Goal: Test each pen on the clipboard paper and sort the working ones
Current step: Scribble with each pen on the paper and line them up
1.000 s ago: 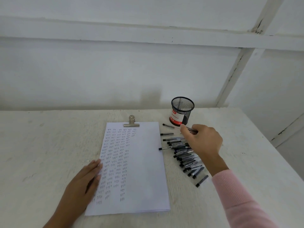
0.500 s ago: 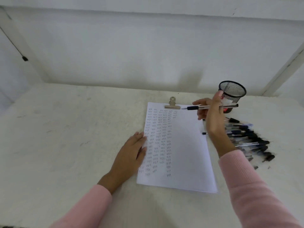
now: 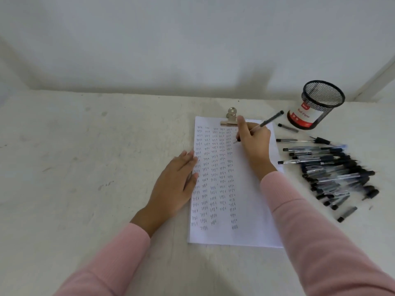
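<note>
The white clipboard paper (image 3: 252, 201), covered with columns of small pen marks, lies on the table under a metal clip (image 3: 231, 118). My right hand (image 3: 254, 142) grips a clear pen with a black cap end (image 3: 270, 120) in writing position, its tip down on the upper part of the paper. My left hand (image 3: 175, 184) rests flat, fingers on the paper's left edge. A heap of several black-capped pens (image 3: 333, 171) lies to the right of the paper. A black mesh pen cup (image 3: 318, 103) with a red and white label stands at the back right.
The white table (image 3: 85, 167) meets a white wall at the back. Two loose pens (image 3: 288, 127) lie between the paper and the mesh cup. A single pen (image 3: 347, 214) sits apart below the heap.
My right hand lifted a pen from the heap, carried it left over the paper and lowered its tip onto the sheet. The camera view shifted left and down.
</note>
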